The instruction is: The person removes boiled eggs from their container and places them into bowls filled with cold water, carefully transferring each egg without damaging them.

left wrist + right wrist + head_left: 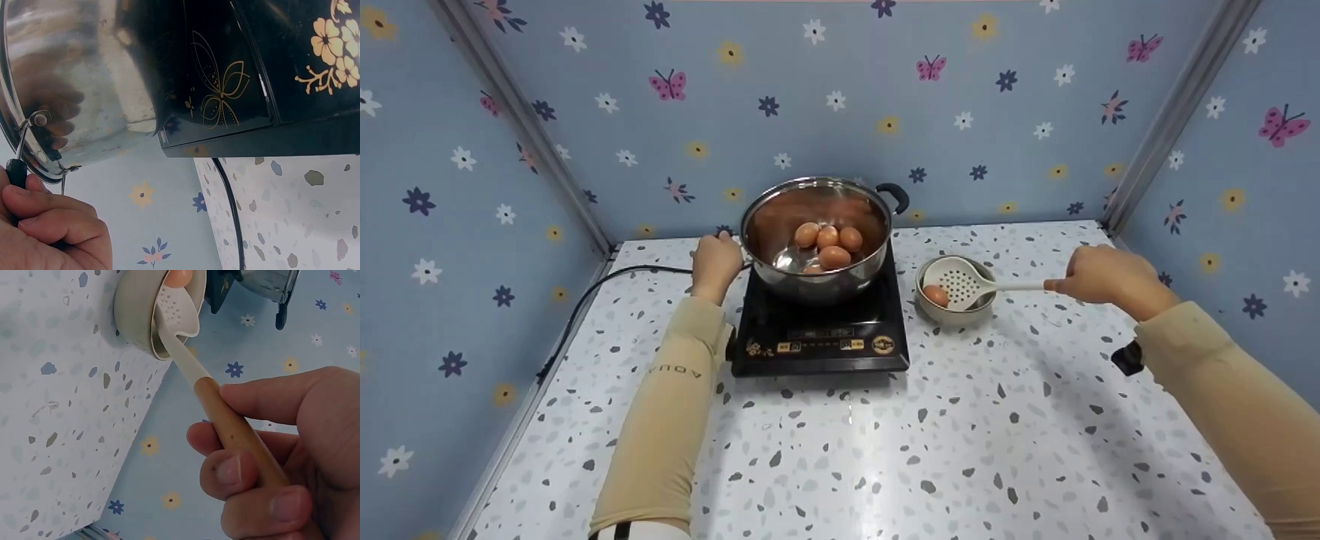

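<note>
My left hand grips the black side handle of a steel pot, its fingers curled round it in the left wrist view. Several brown eggs lie in the pot, which stands tilted toward me on a black induction cooker. To the right, my right hand holds a white skimmer by its wooden handle. The skimmer's perforated head rests inside a small pale bowl. One brown egg is in the bowl, at the left edge of the skimmer head.
The pot's other black handle sticks out at the back right. A black cord runs from the cooker along the left side of the speckled table. Flower-patterned walls enclose the table at the back and sides.
</note>
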Tool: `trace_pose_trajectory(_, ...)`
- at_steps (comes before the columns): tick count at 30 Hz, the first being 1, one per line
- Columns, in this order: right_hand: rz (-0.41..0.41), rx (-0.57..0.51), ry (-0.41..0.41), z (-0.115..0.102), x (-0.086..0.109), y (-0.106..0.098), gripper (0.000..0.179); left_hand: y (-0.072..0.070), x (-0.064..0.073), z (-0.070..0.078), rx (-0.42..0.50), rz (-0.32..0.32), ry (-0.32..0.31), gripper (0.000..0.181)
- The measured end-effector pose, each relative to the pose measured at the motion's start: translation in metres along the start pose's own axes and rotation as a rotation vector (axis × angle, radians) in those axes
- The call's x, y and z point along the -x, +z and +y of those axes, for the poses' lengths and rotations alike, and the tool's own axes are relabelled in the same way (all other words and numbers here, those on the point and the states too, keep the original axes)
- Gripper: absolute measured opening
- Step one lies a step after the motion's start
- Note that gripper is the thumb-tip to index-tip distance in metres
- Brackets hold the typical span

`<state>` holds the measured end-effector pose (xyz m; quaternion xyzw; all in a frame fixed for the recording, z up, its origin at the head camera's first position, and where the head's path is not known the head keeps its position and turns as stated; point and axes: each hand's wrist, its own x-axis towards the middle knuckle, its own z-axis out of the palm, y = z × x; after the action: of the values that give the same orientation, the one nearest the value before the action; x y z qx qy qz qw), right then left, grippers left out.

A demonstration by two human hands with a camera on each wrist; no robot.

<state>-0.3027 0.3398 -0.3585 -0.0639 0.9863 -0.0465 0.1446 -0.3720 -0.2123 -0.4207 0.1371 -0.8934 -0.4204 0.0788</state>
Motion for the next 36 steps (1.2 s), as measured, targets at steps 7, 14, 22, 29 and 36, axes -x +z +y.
trace_pose_trajectory(7, 0.068, 0.054, -0.006, -0.006, 0.006, 0.000, 0.047, 0.000, 0.002, 0.000, 0.013, -0.003, -0.005, 0.056)
trace_pose_trajectory(14, 0.165, 0.112, -0.027, -0.007, 0.011, -0.002, 0.045, 0.000, 0.001, -0.001, 0.008, -0.004, 0.016, 0.057)
trace_pose_trajectory(22, 0.228, 0.103, -0.008, -0.006, 0.015, -0.014, 0.046, -0.001, 0.000, -0.001, 0.009, -0.015, 0.017, 0.056)
trace_pose_trajectory(29, 0.287, 0.077, 0.000, -0.006, 0.018, -0.024, 0.052, 0.000, 0.002, 0.000, 0.033, -0.016, -0.004, 0.045)
trace_pose_trajectory(36, 0.346, 0.015, 0.019, -0.012, 0.021, -0.036, 0.054, -0.002, 0.001, -0.001, 0.028, -0.024, -0.016, 0.055)
